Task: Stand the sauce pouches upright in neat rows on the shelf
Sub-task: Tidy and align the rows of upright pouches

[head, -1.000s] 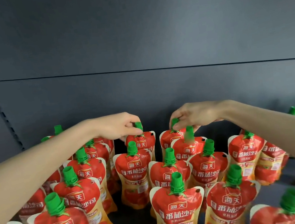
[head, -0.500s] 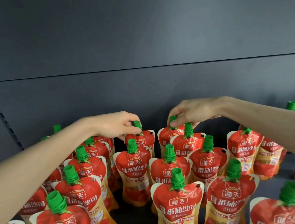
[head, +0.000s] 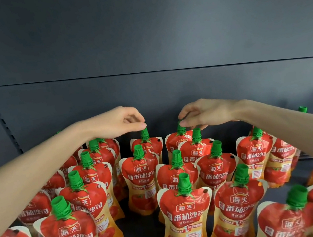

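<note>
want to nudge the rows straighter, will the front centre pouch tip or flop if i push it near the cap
The front centre pouch will probably tip: it looks tall on a narrow base, and a push at its green cap acts high up. Its creased film body suggests it would buckle rather than slide stiffly. A fall would likely knock the pouch beside it. Pushing low seems safer.

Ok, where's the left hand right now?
The left hand is at the back row, fingers on the green cap of a red sauce pouch by the dark back panel.
</note>
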The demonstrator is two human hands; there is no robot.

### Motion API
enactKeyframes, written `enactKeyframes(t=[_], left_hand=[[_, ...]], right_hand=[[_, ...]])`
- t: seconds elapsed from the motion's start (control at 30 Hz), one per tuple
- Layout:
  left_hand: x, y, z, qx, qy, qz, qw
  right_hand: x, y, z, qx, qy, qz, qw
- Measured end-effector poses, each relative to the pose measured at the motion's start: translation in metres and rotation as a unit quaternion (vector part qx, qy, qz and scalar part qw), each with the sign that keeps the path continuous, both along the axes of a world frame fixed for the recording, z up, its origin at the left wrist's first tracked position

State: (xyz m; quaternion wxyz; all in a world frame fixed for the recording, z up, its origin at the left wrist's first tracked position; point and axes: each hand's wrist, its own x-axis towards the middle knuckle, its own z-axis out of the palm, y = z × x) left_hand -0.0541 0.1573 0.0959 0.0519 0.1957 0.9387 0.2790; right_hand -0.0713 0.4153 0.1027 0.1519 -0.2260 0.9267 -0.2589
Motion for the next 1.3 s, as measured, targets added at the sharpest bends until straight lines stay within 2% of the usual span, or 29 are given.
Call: enactKeyframes(t=[0.07,0.17,0.27,0.37,0.47,0.7,1.3], left_hand=[[0.01,-0.001,0.007,0.035,0.042,-0.003,0.999],[0.026,-0.001,0.009,0.038,-0.002,-0.048,0.998],[0.032,-0.003,-0.001,-0.036,-0.067,-0.081,0.994],[0.034,-0.004,-0.009,-0.078,-0.065,-0.075,0.992],[0.036,-0.003,-0.011,-0.053,-0.059,-0.076,0.994],[0.029,0.001,-0.017,-0.08,-0.013,-0.067,0.994],[0.028,0.007,-0.019,-0.069,-0.003,-0.061,0.996]], right_hand=[[0.004,0.003,0.003,-0.01,0.049,-0.006,0.999],[0.013,0.008,0.007,-0.014,0.09,-0.001,0.996],[0.022,0.01,0.006,0.024,0.043,0.03,0.998],[0.028,0.008,-0.001,0.07,0.029,0.045,0.996],[0.028,0.004,-0.005,0.079,0.056,0.05,0.994],[0.025,-0.011,-0.008,0.067,0.059,0.064,0.994],[0.024,-0.018,-0.006,0.061,0.042,0.061,0.995]])
